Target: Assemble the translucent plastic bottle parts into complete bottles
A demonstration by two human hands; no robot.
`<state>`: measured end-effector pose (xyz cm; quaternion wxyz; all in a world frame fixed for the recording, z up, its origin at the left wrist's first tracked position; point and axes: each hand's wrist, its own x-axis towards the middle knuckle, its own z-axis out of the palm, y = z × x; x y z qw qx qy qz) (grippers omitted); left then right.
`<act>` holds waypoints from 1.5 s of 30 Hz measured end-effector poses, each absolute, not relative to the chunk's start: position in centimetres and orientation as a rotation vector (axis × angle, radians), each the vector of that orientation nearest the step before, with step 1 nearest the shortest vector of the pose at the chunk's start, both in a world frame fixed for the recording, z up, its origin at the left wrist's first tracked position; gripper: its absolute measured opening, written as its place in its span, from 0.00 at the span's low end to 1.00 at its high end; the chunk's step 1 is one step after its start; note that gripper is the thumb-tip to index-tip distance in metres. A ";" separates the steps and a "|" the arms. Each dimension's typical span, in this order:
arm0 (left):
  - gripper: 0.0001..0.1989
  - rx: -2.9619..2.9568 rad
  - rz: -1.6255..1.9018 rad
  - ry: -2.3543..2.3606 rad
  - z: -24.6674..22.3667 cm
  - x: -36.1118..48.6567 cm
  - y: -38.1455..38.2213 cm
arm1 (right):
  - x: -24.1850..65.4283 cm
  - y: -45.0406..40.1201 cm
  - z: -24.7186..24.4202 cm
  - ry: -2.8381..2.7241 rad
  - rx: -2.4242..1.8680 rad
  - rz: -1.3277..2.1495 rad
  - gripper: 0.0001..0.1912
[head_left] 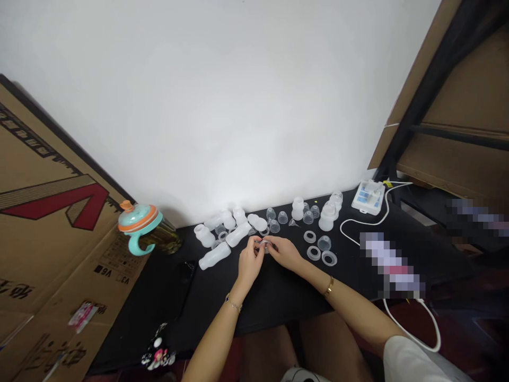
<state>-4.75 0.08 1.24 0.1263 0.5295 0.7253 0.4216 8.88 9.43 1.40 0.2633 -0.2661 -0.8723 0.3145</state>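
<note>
My left hand (250, 260) and my right hand (285, 252) meet above the black table, fingers closed around a small translucent ring-shaped part (265, 244). The fingers cover most of it, so its exact kind is unclear. Just left of my hands lie milky-white bottles (215, 256), one of them on its side and close to my left wrist. Behind my hands stand several clear dome caps (274, 226). To the right of my right hand, translucent rings (314, 253) lie flat near another clear dome cap (324, 243).
More white bottles (326, 216) stand along the wall. A teal-lidded jug (157, 228) is at the left beside a cardboard box (59, 239). A phone (185, 284) lies at the left. A white power strip (368, 197) and its cable (387, 209) are at the right.
</note>
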 end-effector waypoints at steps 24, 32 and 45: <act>0.11 1.548 1.271 2.058 1.4 -4.9 0.0 | 9.0 9.7 1.4 -2.245 -0.751 1.047 0.19; 0.17 1.551 1.279 2.002 1.9 -4.7 0.0 | 9.0 10.2 1.0 -2.067 -0.733 1.358 0.21; 0.16 1.582 1.266 2.002 1.3 -4.9 0.2 | 8.5 11.9 -0.6 -1.883 -0.777 1.656 0.24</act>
